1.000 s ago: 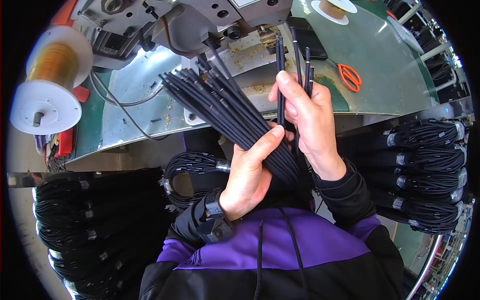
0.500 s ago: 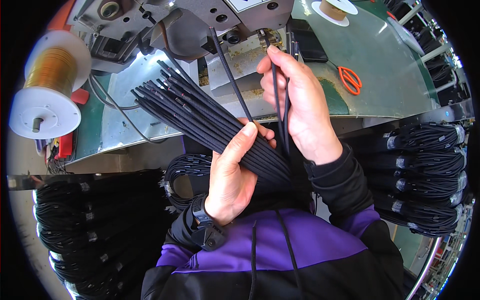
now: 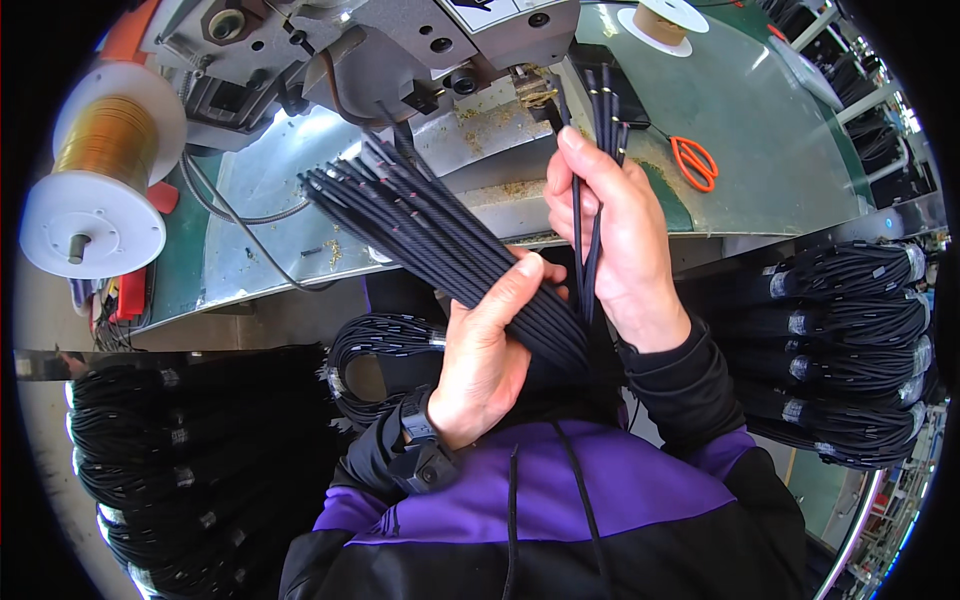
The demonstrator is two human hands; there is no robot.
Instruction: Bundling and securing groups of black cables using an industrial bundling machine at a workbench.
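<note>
A thick bundle of black braided cords lies slantwise in my left hand, whose thumb presses across the top. The loose ends of the bundle fan out to the upper left, in front of the machine. My right hand is closed around several separate cords, with their tips pointing up. One of these cords stands between thumb and forefinger, close to a small brass-flecked part of the machine. Its tip appears just clear of that part. The lower lengths of the cords pass behind my hands.
Orange-handled scissors lie on the table at right, with a white-flanged spool behind. A large spool of golden wire stands at left. Bundled black cords hang at left and right. Brass-coloured scraps litter the machine base.
My right hand has moved slightly right and down, away from the machine part, and more cord tips now show above it. My left hand and the bundle have shifted right and a little down.
</note>
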